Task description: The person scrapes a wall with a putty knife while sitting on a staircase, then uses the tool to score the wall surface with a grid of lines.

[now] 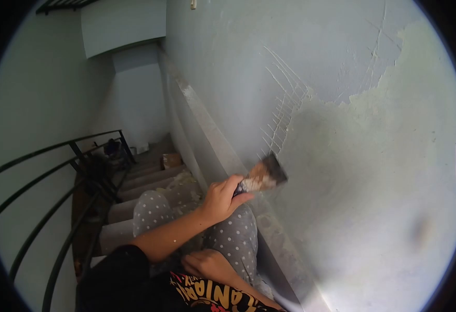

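My left hand [221, 200] is closed around the handle of a putty knife [261, 177], a scraper with a wide, dirty blade. The blade points up and right, at or just in front of the wall; whether it touches cannot be told. Motion blurs it slightly. Above the blade, the wall's grey-white paint [311, 62] is scored with lines and ends in a ragged edge. Below and right of that edge lies a bare, greenish patch [358, 156]. My right hand [207, 263] rests low by my lap with its fingers curled; what they hold, if anything, is hidden.
Stairs [126, 208] descend ahead and left, with pale flakes [183, 187] on the steps. A dark metal railing [35, 156] runs along the left. A cardboard box [171, 160] sits lower down. A sloping ledge [215, 132] follows the wall beside my dotted trousers [233, 239].
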A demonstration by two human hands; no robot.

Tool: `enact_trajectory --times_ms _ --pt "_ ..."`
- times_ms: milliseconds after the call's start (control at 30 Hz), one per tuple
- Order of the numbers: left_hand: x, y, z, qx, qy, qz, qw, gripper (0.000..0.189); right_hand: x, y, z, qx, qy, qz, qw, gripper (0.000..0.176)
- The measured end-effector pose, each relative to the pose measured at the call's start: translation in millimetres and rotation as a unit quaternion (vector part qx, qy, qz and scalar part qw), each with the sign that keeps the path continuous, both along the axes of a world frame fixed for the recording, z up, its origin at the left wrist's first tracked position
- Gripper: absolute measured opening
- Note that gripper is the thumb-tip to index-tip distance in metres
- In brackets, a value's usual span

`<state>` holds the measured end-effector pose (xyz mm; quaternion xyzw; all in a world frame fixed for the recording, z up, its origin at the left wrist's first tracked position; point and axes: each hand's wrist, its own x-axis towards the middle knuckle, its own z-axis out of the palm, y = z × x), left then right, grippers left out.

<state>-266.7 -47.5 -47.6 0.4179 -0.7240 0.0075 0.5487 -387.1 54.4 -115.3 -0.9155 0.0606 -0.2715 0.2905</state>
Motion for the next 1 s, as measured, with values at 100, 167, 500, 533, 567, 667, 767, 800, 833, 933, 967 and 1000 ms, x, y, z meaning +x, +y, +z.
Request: enact_trajectory --times_ms 100,167,500,533,567,667,767,800,833,933,967,1000 --pt "-15 -12 38 0.11 0.08 0.039 0.99 0.032 -1 -4 -8 0.025 0.012 0.039 0.999 0.013" --pt "-20 -29 63 0.144 0.098 0.042 0.984 0.032 -3 -5 -12 0.036 0.012 0.049 0.998 0.014" --pt "-41 -50 27 0.095 0.065 0.074 0.991 0.038 -5 -26 -38 0.028 -0.008 0.068 0.997 0.02" --pt "-45 -49 34 0.126 0.09 0.078 0.985 0.045 -4 -26 -41 0.026 -0.007 0.073 0.997 0.02" --pt "-49 -48 40 0.156 0.116 0.081 0.978 0.054 -6 -29 -44 0.024 -0.005 0.077 0.997 0.02" --pt "-44 -65 64 0.105 0.063 0.042 0.992 0.063 -5 -29 -54 0.02 -0.005 0.089 0.996 0.02" --pt "-38 -68 82 0.123 0.041 0.025 0.991 0.059 -7 -30 -55 0.022 -0.005 0.095 0.995 0.021" --pt "-38 -69 77 0.115 0.031 0.033 0.992 0.059 -8 -31 -53 0.023 -0.004 0.095 0.995 0.021" --pt "-38 -68 63 0.095 0.031 0.037 0.994 0.059 -8 -35 -50 0.024 -0.004 0.095 0.995 0.021" --pt "-39 -71 40 0.019 0.005 0.047 0.999 0.059 -2 -38 -52 0.021 -0.015 0.085 0.996 0.021" --pt "-37 -69 45 0.083 -0.014 0.037 0.996 0.058 -4 -37 -54 0.024 -0.014 0.087 0.996 0.021" --pt "-33 -60 48 0.152 -0.023 0.041 0.987 0.058 -10 -32 -53 0.033 -0.006 0.104 0.994 0.022"
